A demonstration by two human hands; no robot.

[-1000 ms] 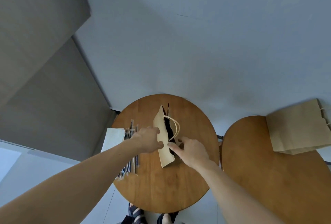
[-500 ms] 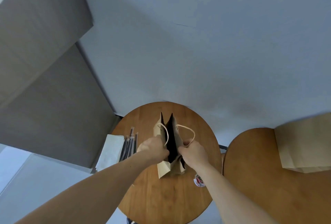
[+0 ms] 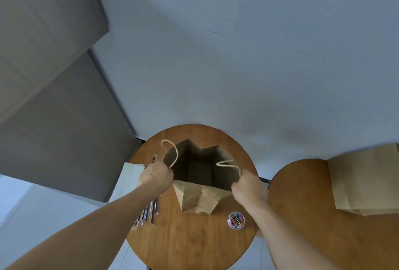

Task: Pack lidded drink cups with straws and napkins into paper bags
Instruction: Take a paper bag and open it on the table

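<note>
On the round wooden bench [image 3: 194, 239] a small clear tub [image 3: 236, 220] of coloured clips is seen nearest, and thin wrapped straws [image 3: 150, 210] are laid at the left. In the middle the creased brown paper bag [image 3: 197, 198] is held, its mouth pulled wide. Its left edge is clasped by the left grip [image 3: 155, 176] and its right edge by the right grip [image 3: 250, 187]. Flat white napkins [image 3: 127, 181] lie beside the straws.
</note>
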